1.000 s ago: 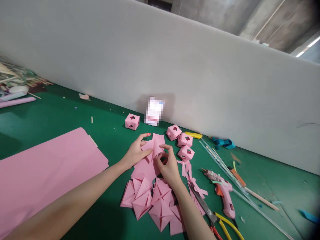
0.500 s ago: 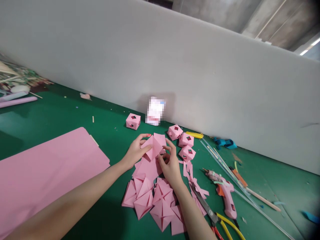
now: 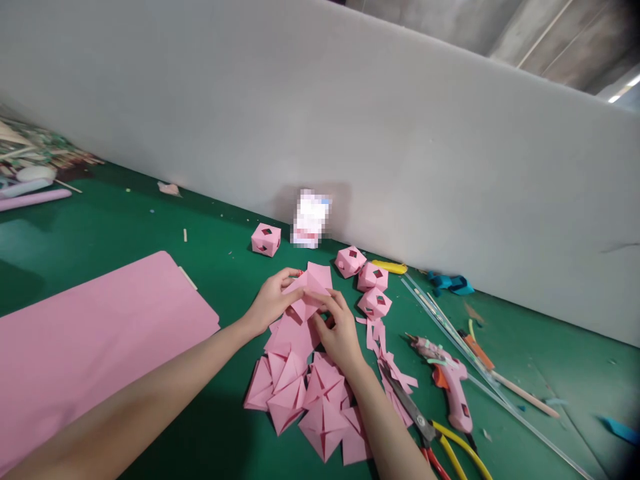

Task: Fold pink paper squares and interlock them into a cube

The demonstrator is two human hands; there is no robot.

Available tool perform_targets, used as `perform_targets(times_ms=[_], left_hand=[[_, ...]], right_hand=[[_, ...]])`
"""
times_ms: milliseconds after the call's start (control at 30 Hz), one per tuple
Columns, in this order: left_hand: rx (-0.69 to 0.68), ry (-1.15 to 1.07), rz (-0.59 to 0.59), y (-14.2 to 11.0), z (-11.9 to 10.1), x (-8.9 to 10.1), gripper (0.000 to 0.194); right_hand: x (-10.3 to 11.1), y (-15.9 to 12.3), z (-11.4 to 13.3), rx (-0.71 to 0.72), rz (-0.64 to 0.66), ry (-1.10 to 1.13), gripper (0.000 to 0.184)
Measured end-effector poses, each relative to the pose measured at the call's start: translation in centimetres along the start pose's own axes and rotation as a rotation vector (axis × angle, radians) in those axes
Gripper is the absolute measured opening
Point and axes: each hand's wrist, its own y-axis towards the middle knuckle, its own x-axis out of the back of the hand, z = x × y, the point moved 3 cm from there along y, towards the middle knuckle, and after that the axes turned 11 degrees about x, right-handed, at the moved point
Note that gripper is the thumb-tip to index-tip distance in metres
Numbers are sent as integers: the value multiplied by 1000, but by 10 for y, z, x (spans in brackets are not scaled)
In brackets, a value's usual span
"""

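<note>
Nearest the viewer on the green-topped bench, folded pink paper squares with diagonal creases lie overlapping in a loose pile. Right of them, steel scissors with red and yellow handles rest partly on narrow pink paper offcuts; a pink hot-glue gun with an orange trigger lies beyond.

Above flat pink paper pieces, the left hand pinches a partly folded pink paper square between thumb and fingers. The right hand lays its fingertips across the same square; whether its thumb also grips cannot be told.

Farther back stand four faceted pink paper units with diamond-shaped openings, apparently complete. The creased squares appear folded but unassembled; the held square's folding seems unfinished. At left, a large flat pink paper sheet appears largely unworked.
</note>
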Motion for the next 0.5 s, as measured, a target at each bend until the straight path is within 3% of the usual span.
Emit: perform_targets(times_ms=[167, 333, 433, 500], left_hand=[[-53, 55, -24, 3, 3, 1, 38], [-91, -11, 26, 4, 4, 0, 35], [-75, -59, 80, 4, 4, -3, 44], [-60, -65, 127, 2, 4, -5, 53]], right_hand=[[1, 2, -3, -59, -24, 3, 44], [2, 1, -6, -93, -46, 6, 35], [2, 0, -11, -136, -75, 93, 19], [2, 0, -13, -130, -108, 142, 19]])
